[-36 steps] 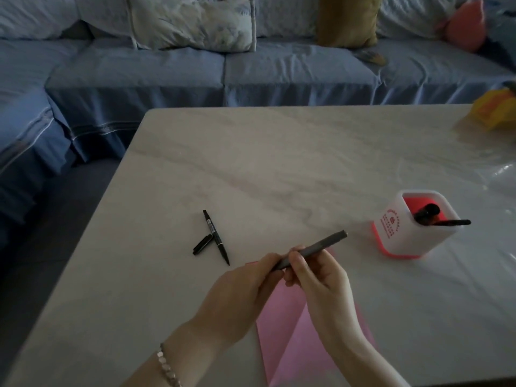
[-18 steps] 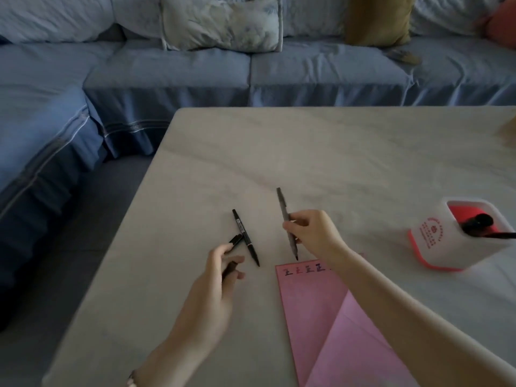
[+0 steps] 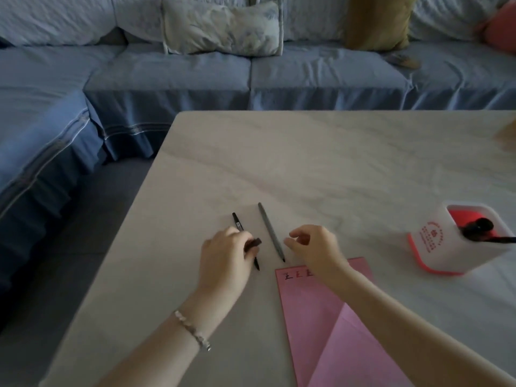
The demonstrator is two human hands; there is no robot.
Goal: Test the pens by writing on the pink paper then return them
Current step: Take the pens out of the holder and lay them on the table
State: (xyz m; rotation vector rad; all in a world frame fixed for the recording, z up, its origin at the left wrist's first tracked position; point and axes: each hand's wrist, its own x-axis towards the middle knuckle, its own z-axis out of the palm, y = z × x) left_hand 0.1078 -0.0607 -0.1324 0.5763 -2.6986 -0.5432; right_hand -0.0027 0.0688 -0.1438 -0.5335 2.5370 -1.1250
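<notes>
A grey pen lies uncapped on the marble table, its tip pointing at the pink paper. Left of it lies a black pen, partly hidden under my left hand. My left hand is shut on a small dark pen cap held between thumb and fingers. My right hand hovers just right of the grey pen, fingers curled and apart, holding nothing. Several small written marks sit along the paper's top edge. A white and red pen holder at the right holds dark pens.
A blue sofa with cushions wraps around the table's far and left sides. The table's left edge runs diagonally close to my left forearm. A yellowish object shows at the table's far right edge.
My right hand has laid the grey pen down on the table and let go. My left hand has moved onto the black pen and holds a dark cap.
</notes>
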